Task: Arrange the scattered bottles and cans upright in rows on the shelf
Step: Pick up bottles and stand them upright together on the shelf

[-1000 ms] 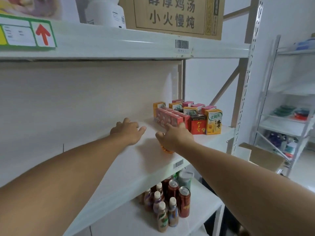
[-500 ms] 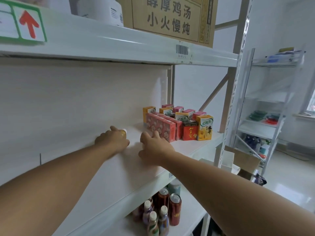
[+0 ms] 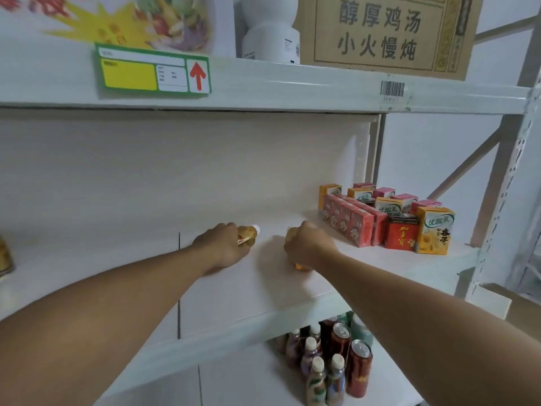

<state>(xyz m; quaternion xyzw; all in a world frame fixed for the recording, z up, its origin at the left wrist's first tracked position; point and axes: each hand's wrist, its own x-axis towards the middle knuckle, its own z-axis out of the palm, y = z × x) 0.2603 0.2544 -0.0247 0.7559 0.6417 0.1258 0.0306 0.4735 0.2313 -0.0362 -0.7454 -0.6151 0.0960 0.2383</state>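
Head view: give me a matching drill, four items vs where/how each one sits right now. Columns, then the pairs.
Items
1. white-capped bottle
2. orange bottle
3. drink cartons
4. upright cans and bottles

Places/states
A. standing in a cluster on the lower shelf
B. gripped by the left hand, cap pointing right
C. grouped at the right end of the middle shelf
D. mostly hidden under the right hand, which closes over it

Pairs: 1-B, 2-D, 3-C, 4-A
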